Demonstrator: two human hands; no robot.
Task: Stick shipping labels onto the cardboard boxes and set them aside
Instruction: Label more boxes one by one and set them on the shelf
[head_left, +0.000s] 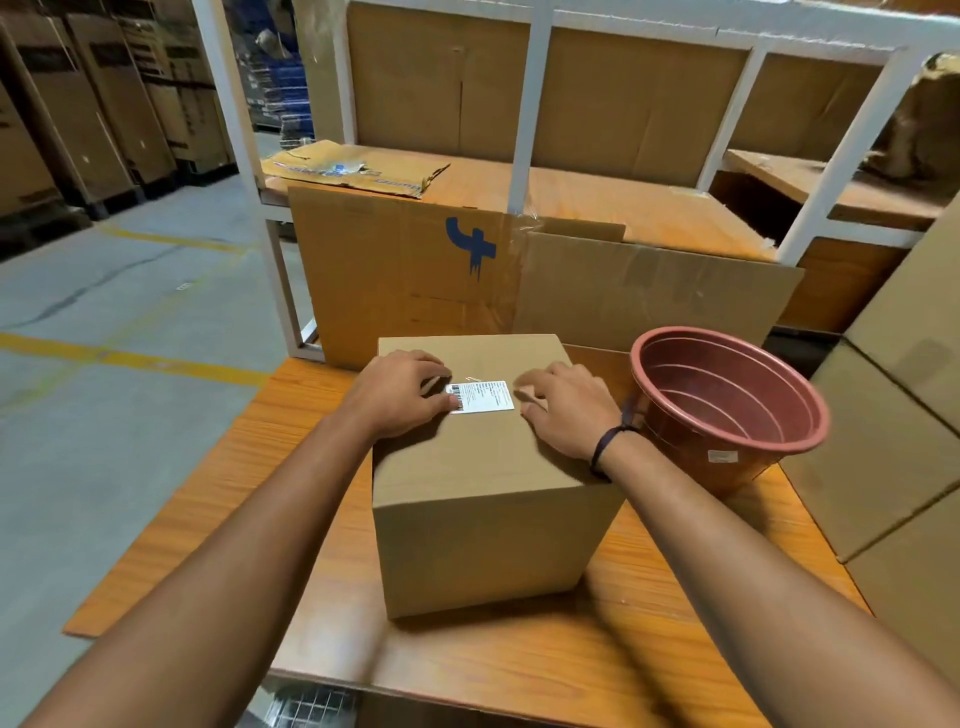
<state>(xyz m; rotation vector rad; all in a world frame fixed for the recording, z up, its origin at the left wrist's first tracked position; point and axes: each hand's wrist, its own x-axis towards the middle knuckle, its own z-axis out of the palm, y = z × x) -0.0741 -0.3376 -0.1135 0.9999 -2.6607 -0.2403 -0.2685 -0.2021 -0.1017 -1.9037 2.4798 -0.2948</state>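
Observation:
A closed cardboard box (488, 499) stands in the middle of the wooden table (519, 665). A white shipping label (483, 397) with a barcode lies flat on the box's top, near the far edge. My left hand (400, 395) rests on the box top with its fingertips on the label's left end. My right hand (566, 410) lies on the box top just right of the label, its fingers loosely bent towards the label's right edge. A dark band circles my right wrist.
A reddish plastic pot (727, 410) sits tilted on the table right of the box. Flattened cardboard sheets (405, 270) lean against a white shelf frame (524, 124) behind. Stacked cartons (893, 441) stand at the right. Concrete floor with yellow lines lies at the left.

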